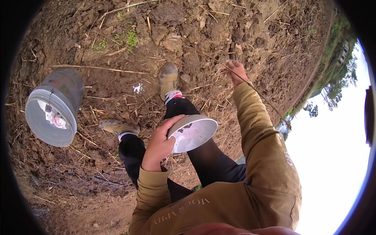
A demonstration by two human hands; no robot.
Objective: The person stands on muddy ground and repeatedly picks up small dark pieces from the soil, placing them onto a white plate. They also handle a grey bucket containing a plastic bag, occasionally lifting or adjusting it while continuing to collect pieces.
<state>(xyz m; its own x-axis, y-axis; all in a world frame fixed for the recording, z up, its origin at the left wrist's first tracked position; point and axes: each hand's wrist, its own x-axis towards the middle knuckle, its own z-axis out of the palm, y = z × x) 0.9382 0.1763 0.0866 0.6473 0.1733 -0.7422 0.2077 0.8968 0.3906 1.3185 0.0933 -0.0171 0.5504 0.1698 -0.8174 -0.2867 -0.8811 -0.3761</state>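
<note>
My left hand (pixel 158 144) grips the rim of a pale bowl (pixel 195 132), fingers outside and thumb at the inner edge. The bowl is tilted, its inside showing white residue and dark brown smudges. Out to the right, my right hand (pixel 236 72) has its fingers closed around a long thin dry stalk (pixel 264 98), which runs back over the sleeve. At the left a translucent plastic bucket (pixel 63 83) stands on the soil, holding white material and a crumpled plastic bag (pixel 58 121).
Clumpy brown soil (pixel 205 29) with scattered straw surrounds my two shoes (pixel 169 77). A white spill (pixel 138 88) lies between the bucket and one shoe. Small green weeds (pixel 132 39) grow farther ahead. Trees (pixel 332 92) and a building (pixel 343 51) show at the right.
</note>
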